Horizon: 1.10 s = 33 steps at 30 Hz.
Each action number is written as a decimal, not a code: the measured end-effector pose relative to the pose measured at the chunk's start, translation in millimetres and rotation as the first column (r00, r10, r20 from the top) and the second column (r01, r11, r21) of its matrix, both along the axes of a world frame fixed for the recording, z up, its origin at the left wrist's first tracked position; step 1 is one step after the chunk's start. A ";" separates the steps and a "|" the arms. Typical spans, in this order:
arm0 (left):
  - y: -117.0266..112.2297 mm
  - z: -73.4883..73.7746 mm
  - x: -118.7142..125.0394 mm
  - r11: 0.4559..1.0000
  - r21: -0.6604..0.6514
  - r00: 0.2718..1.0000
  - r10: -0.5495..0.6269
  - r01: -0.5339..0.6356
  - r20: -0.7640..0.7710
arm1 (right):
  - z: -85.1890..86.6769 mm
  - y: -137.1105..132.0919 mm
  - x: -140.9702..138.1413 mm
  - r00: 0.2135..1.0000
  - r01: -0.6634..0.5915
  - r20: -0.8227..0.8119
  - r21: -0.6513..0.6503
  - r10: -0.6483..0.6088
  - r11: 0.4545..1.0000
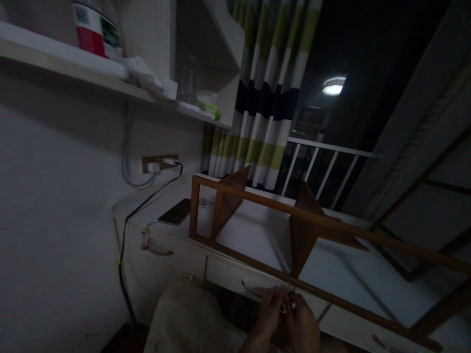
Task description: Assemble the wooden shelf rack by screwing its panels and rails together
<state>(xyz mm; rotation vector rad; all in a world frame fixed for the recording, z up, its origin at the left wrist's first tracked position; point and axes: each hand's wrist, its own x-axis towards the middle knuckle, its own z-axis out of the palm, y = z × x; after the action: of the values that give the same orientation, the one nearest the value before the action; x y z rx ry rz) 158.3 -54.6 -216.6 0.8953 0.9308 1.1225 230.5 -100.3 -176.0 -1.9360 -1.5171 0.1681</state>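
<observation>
My left hand (270, 311) and my right hand (302, 318) meet above my lap, in front of the desk drawers. Their fingertips are pinched together, and a small pale bit shows between them, too dim and small to name. Just beyond them, a brown wooden rack (253, 268) lies on its side across the white desk (257, 225), with boards (305, 235) set crosswise between its rails. Near the rack's left end are several tiny loose pieces (205, 202), perhaps screws, and a dark phone (175, 212) with a beaded charm (145, 241) hanging over the desk edge.
A wall socket (160, 163) with plugs feeds a black cable (142, 203) running down the left side. Above hangs a white shelf (73, 63) holding a labelled bottle (93, 29). A striped curtain (263, 98) and a white railing (324, 149) stand behind the desk.
</observation>
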 end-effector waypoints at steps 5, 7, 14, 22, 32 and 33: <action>2.0 -0.3 -2.5 0.994 0.110 0.999 0.014 -0.009 -0.043 | 2.9 2.2 2.5 0.994 -0.083 0.076 0.033 0.080 0.996; 3.8 0.3 -4.0 0.989 0.146 0.998 0.017 -0.008 -0.059 | 5.6 2.3 4.5 0.990 -0.082 0.122 0.032 0.077 0.996; 8.9 11.3 -14.0 0.972 0.229 0.990 0.075 -0.046 -0.121 | 11.5 -4.8 -0.1 0.888 -0.018 0.459 0.017 0.009 1.000; 6.9 37.4 -24.0 0.952 0.301 0.981 0.103 -0.049 -0.165 | 23.3 -2.0 -8.4 0.845 -0.016 0.534 0.086 -0.033 0.996; 4.3 47.6 -23.9 0.939 0.338 0.970 0.138 -0.063 -0.201 | 31.5 4.6 -4.8 0.857 -0.075 0.512 0.009 0.060 0.997; 3.3 48.7 -23.8 0.937 0.342 0.969 0.143 -0.067 -0.203 | 32.6 4.6 -5.1 0.849 -0.081 0.523 -0.003 0.071 0.997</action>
<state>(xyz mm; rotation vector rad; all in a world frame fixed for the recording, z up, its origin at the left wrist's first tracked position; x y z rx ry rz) 134.6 -51.3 -167.9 1.2823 0.9987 1.3149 225.3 -95.7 -143.5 -2.0041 -1.9314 -0.3755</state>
